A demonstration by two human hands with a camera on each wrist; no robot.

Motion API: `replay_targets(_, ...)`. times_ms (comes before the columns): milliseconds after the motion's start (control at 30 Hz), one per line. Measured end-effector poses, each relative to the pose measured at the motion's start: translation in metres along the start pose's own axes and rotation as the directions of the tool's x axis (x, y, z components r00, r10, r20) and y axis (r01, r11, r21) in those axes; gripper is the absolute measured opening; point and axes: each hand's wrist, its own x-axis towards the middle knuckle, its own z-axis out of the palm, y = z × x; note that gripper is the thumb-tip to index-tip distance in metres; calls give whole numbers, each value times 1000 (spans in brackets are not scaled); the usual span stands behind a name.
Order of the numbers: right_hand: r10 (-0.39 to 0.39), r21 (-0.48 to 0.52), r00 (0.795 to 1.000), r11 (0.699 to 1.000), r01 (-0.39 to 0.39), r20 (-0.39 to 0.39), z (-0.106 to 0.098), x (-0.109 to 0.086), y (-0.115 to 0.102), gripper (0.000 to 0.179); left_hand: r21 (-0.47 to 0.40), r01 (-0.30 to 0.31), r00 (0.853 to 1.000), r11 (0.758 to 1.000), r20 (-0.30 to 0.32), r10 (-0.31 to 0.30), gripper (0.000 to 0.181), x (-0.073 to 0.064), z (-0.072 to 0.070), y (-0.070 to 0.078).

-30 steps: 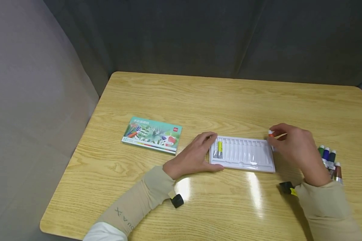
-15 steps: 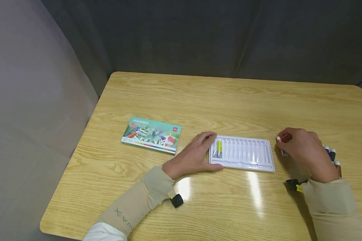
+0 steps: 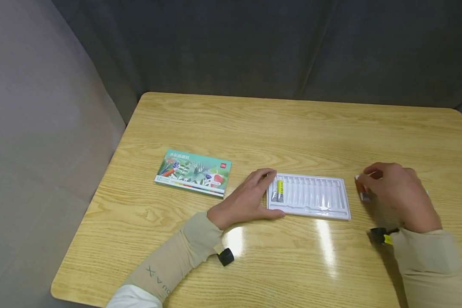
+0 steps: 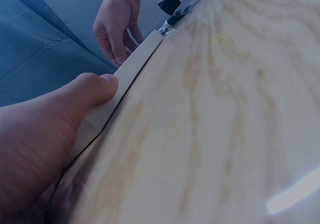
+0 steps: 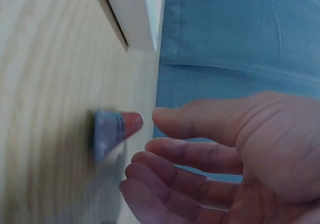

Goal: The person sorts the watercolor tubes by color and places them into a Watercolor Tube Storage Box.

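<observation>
My left hand (image 3: 246, 199) grips the left end of a white plastic paint tray (image 3: 312, 210), thumb at the near edge and fingers at the far corner. Inside the tray, at its left end, lie a yellow paint tube (image 3: 280, 190) and a second pale tube (image 3: 274, 191). To the right of the tray an orange-red paint tube (image 3: 362, 191) lies on the table. My right hand (image 3: 402, 194) is beside that tube; in the right wrist view a gap shows between its fingertips and the tube's cap (image 5: 140, 119), and its fingers are loosely bent.
A green printed paint box (image 3: 194, 173) lies flat to the left of the tray. Past the right hand a white cap (image 3: 427, 193) peeks out, the other tubes there being hidden. A dark curtain (image 3: 231, 47) hangs behind the table (image 3: 254, 128).
The right hand has carried the orange-red paint tube rightward from the tray's right edge, laid it on the table and let go, moving on right. The left hand has stayed on the tray.
</observation>
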Motion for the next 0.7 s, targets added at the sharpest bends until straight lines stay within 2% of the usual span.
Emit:
replay_targets(433,67,-41,995,997,-71,-77,-11,-2,19,50,5,-7,1000,1000,-1,7,109,1,1,-1)
replay_targets(700,152,-66,983,985,-159,-100,-15,-4,29,45,3,-8,1000,1000,-5,8,108,0,1,-1)
